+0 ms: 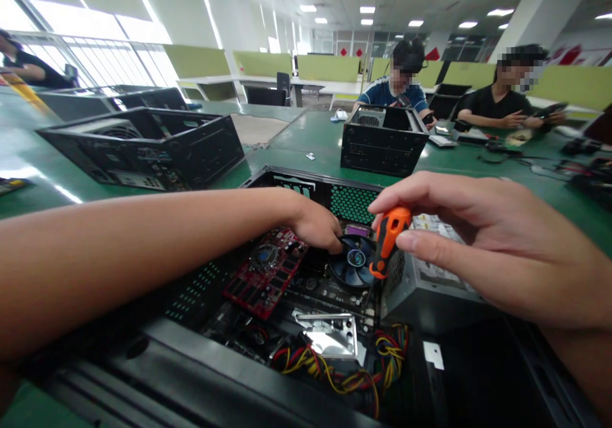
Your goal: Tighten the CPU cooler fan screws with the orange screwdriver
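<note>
Matt black perforated metal case point(306, 189), glossy red circuit card point(265, 273), shiny bare-metal bracket point(329, 333), orange plastic screwdriver handle point(388, 236), smooth green bench point(306, 136) with a slight sheen

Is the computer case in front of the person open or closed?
Open: the case has no cover; red card, fan and wires show inside, and the left hand reaches in.

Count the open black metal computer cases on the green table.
4: nearest case, under the left hand and right hand; a large case at left; a further case behind it; a small case mid-table. Dark shapes far right may be more.
</note>
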Demonstrator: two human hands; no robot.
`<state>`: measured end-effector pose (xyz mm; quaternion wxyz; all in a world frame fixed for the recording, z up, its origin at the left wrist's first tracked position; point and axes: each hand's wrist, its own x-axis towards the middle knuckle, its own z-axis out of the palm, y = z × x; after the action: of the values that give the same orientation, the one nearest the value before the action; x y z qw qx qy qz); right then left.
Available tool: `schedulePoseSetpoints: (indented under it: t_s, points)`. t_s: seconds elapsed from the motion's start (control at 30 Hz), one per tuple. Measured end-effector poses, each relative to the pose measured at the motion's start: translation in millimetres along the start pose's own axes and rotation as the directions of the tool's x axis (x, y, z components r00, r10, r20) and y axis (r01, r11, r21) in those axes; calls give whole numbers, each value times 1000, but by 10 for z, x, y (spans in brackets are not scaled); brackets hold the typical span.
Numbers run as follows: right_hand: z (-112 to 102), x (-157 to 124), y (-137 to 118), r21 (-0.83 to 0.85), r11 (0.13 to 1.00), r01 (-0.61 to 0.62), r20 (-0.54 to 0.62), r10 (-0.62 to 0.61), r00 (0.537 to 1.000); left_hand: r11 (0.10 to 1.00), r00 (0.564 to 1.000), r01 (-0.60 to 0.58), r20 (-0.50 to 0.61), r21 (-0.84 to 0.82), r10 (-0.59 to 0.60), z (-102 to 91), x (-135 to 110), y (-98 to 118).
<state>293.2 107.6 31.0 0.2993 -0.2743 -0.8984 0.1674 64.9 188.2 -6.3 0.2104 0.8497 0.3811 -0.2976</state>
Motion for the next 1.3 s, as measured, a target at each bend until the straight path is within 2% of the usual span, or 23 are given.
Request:
schedulePoseSetpoints:
  t_s: [0.17, 0.4, 0.6, 0.77, 1.07, 1.3]
  points:
    - [0, 7, 13, -48, 998, -46, 29, 48, 998, 999, 999, 34, -11, -4, -34, -4, 11, -13]
    - [9, 17, 45, -57, 997, -45, 54, 48, 997, 1000, 1000, 27, 5, -14, -27, -17, 13, -21]
    - [-2, 28, 8, -111, 993, -47, 23, 50, 998, 999, 999, 35, -13, -14, -35, -21, -5, 2]
    - [-14, 14, -24, -88, 993, -76, -4, 76, 997, 1000, 1000, -6, -4, 15, 6, -19, -6, 12]
    - [-26, 15, -19, -113, 993, -26, -49, 21, 999, 1000, 1000, 18, 3, 23, -18, -19, -1, 15]
    - [3, 3, 18, -50, 999, 7, -8, -7, 1000, 999, 1000, 22, 13, 27, -22, -5, 3, -14]
